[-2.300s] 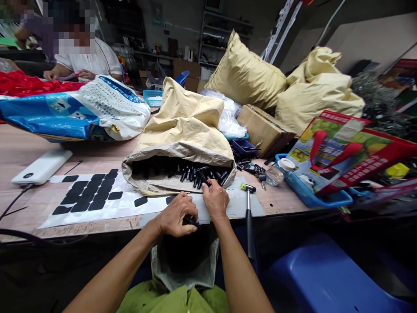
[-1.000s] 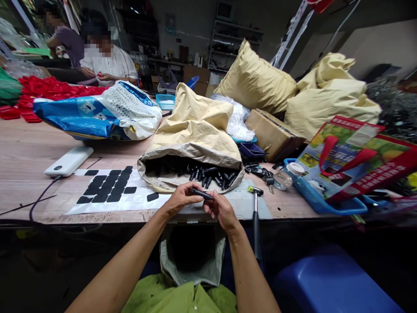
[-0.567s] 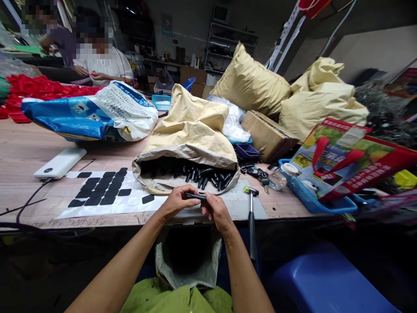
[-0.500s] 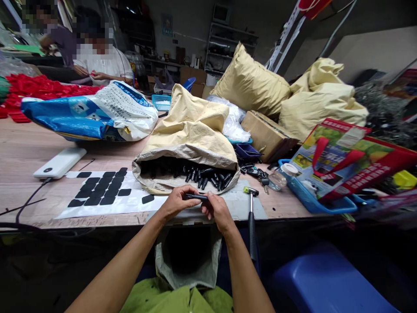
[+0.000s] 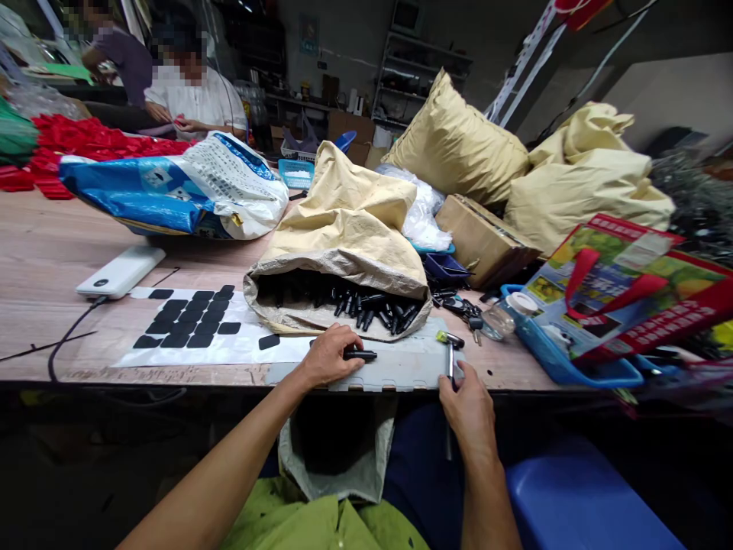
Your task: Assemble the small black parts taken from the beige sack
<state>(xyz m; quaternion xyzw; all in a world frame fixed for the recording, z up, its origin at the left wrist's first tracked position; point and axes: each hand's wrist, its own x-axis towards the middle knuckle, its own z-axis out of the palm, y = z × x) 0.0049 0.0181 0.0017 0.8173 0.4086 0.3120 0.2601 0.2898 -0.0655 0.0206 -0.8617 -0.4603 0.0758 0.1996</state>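
My left hand (image 5: 330,357) is closed on a short black tube-shaped piece (image 5: 366,354), which lies level on or just over the grey board (image 5: 406,372) at the table's front edge. Over to the right, my right hand (image 5: 470,405) is closed around the handle of a small hammer (image 5: 450,340) with a yellow-green face on its head. The hammer's head rests on or near the board's right end. Behind both hands lies a beige sack (image 5: 349,244), its mouth towards me, with many similar black pieces (image 5: 366,307) inside.
Black rounded pads (image 5: 195,328) lie on a white sheet to the left, near a white power bank (image 5: 121,271) with a cable. A blue basket (image 5: 589,376) holding a printed bag stands right. Below the table edge an open sack (image 5: 343,485) hangs. Two people sit far left.
My right hand has let go of the black piece, moved right and taken hold of the hammer's handle. My left hand keeps the piece, now down by the board. The view has shifted slightly.
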